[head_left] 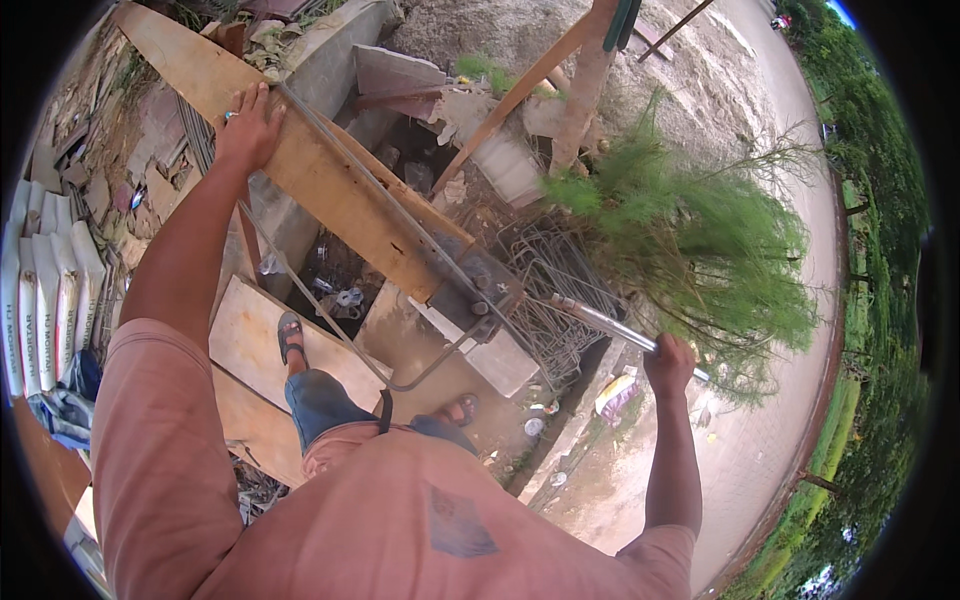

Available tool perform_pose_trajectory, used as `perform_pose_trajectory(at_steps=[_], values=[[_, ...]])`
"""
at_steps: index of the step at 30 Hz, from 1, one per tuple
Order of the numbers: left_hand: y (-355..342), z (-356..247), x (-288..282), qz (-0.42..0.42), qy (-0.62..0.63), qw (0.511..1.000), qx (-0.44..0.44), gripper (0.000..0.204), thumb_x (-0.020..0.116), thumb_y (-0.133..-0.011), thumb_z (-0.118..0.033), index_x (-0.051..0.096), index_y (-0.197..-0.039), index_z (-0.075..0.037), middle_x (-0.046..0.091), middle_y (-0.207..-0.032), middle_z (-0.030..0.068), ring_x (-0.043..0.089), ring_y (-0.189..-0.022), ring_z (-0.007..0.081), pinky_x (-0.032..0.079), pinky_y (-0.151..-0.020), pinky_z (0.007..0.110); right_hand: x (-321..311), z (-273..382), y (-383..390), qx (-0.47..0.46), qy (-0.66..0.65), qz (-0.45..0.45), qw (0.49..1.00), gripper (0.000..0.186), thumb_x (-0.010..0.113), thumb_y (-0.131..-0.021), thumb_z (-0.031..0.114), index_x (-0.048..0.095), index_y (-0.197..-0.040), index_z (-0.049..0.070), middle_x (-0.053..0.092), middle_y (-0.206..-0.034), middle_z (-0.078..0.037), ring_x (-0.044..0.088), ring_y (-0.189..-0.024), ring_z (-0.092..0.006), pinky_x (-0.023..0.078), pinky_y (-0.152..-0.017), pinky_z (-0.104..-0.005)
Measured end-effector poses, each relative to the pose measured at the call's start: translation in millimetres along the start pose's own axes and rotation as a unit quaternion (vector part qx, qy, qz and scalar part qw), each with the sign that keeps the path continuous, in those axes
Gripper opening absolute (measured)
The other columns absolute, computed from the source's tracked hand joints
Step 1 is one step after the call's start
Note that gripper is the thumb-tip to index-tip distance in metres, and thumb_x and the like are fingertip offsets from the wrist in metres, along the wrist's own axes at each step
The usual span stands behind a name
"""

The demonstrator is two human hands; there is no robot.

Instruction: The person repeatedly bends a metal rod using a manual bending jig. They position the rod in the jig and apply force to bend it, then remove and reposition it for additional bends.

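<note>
My left hand rests with fingers extended on a long wooden plank, beside a thin steel bar running along it. At the plank's lower end is a metal bending plate with pins. A bent rod curves below the plank up to the plate. My right hand is closed round a silver metal pipe that reaches toward the plate. A pile of bent steel rods lies just right of the plate.
Stacked white sacks stand at left beside broken boards and rubble. My feet are by pale slabs over a littered trench. A leafy branch overhangs the right side, before a path and greenery. Wooden posts stand behind.
</note>
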State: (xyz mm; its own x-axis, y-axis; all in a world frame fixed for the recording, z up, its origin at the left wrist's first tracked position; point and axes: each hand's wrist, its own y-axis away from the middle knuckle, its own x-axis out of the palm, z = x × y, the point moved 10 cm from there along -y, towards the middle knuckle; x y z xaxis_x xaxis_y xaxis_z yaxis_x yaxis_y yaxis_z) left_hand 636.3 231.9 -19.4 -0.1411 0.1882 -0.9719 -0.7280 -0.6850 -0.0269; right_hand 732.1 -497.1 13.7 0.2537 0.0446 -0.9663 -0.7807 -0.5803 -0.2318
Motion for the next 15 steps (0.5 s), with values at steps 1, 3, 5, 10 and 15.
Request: perform_pose_trajectory(at_steps=[1, 3, 5, 10, 15], values=[[0.1, 1.4, 1.3, -0.005, 0.002, 1.0, 0.0, 0.066, 0.028, -0.099, -0.053, 0.02, -0.153, -0.017, 0.019, -0.159, 0.0028, 0.019, -0.146, 0.0261, 0.021, -0.115, 0.054, -4.3, 8.7, -11.1, -0.035, -0.02, -0.007, 0.999, 0.029, 0.074, -0.077, 0.018, 0.049, -0.064, 0.009, 0.053, -0.064, -0.009, 0.055, -0.063, -0.0309, 0.042, -0.058, -0.042], [-1.3, 2.8, 3.5, -0.015, 0.005, 1.0, 0.001, 0.065, 0.029, -0.099, -0.053, 0.021, -0.153, -0.017, 0.02, -0.159, 0.0024, 0.019, -0.146, 0.0258, 0.021, -0.115, 0.054, -16.7, 26.7, -37.9, -0.101, -0.06, -0.021, 0.993, 0.03, 0.075, -0.076, 0.017, 0.049, -0.063, 0.01, 0.052, -0.064, -0.008, 0.054, -0.063, -0.0297, 0.041, -0.058, -0.041], [-0.4, 2.5, 3.3, -0.014, 0.002, 1.0, -0.001, 0.065, 0.029, -0.099, -0.054, 0.022, -0.152, -0.018, 0.02, -0.159, 0.0019, 0.019, -0.146, 0.0258, 0.022, -0.115, 0.054, -26.5, 46.8, -66.7, -0.152, -0.039, -0.023, 0.987, 0.032, 0.076, -0.074, 0.018, 0.047, -0.062, 0.01, 0.049, -0.063, -0.007, 0.053, -0.063, -0.0288, 0.04, -0.057, -0.0409], [-0.7, 4.0, 2.1, -0.024, -0.005, 1.0, 0.003, 0.065, 0.029, -0.099, -0.054, 0.023, -0.152, -0.018, 0.021, -0.159, 0.0012, 0.019, -0.146, 0.0256, 0.022, -0.114, 0.054, -23.9, 62.2, -112.1, -0.224, -0.04, -0.017, 0.974, 0.034, 0.074, -0.074, 0.021, 0.044, -0.061, 0.01, 0.047, -0.062, -0.007, 0.052, -0.062, -0.028, 0.039, -0.057, -0.042], [-1.9, 4.8, 3.5, -0.027, -0.004, 1.0, 0.004, 0.065, 0.029, -0.099, -0.054, 0.023, -0.152, -0.018, 0.021, -0.159, 0.0002, 0.019, -0.146, 0.0248, 0.022, -0.114, 0.054, -18.8, 77.5, -133.2, -0.27, -0.047, -0.006, 0.962, 0.033, 0.075, -0.078, 0.021, 0.047, -0.063, 0.011, 0.046, -0.061, -0.005, 0.05, -0.061, -0.0255, 0.038, -0.058, -0.0396]])
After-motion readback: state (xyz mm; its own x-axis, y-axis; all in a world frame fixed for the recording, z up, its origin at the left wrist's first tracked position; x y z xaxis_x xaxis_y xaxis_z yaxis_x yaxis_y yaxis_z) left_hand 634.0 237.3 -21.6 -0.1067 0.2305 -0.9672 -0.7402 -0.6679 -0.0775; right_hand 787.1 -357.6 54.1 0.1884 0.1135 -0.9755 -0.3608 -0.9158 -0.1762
